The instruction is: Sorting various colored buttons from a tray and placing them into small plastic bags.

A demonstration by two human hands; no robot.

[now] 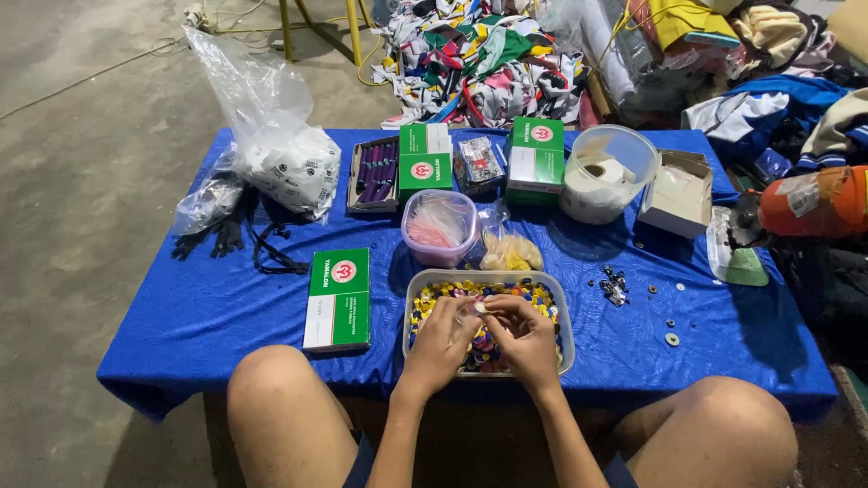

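Where the bare concrete floor [81,181] ends, a low table draped in shiny blue cloth [208,316] begins. At its left lie black straps [237,237] beside a crinkled clear bag [271,136] stuffed with white printed pieces. Next comes a flat green-and-white carton [338,299] near the front edge, and behind it an open tray of purple spools [373,174] touching a second green box [425,159]. A round translucent tub [439,227] holding pink material stands in the middle, with a small bag of yellowish bits [511,252] just beside it.

In front sits a clear rectangular tray [566,321] with rounded corners, heaped with small round buttons [515,291] of many colours. Both hands hover over it, between the person's bare knees. The left hand [440,343] is curled, fingers bent down onto the buttons, thumb and forefinger meeting at a small pale button [480,307]. The right hand [524,336] is likewise half closed, its fingertips pinching the same button from the other side, so the hands touch there.

Further right stand a third green box [536,154], a tall clear tub [608,173] with white rolls inside, and an open cardboard box [678,192]. Small dark metal pieces [615,284] and loose rings [672,339] are scattered on the cloth. Heaped cloth scraps [479,59] lie behind the table.
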